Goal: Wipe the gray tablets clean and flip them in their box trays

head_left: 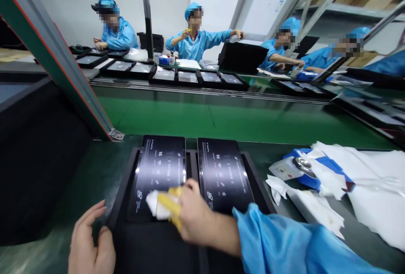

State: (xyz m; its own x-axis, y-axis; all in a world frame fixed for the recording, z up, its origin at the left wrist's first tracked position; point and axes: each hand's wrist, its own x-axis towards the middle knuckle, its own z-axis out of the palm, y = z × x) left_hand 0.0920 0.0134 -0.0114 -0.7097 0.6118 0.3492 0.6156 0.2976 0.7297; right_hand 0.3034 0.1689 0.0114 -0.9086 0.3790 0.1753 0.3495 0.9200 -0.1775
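Observation:
My right hand (196, 215) grips a blurred yellow tool (172, 206) with a folded white wipe (155, 205) at its tip. The wipe is over the lower part of the left black tablet (161, 162), seemingly touching it. A second black tablet (221, 168) lies to the right, and both have white printing on their faces. They rest in a black two-compartment tray (152, 244). Beside the tray's left edge is my left hand (91, 244), holding nothing, its fingers apart from the thumb. Part of the right tablet's lower end is hidden behind my right arm.
At right lie crumpled white wipes (316, 210) and a clear bottle with a metal pump top (286, 168). A slanted metal post (66, 54) rises at left. Beyond a green conveyor belt (177, 109), several co-workers in blue sit by trays of tablets (186, 76).

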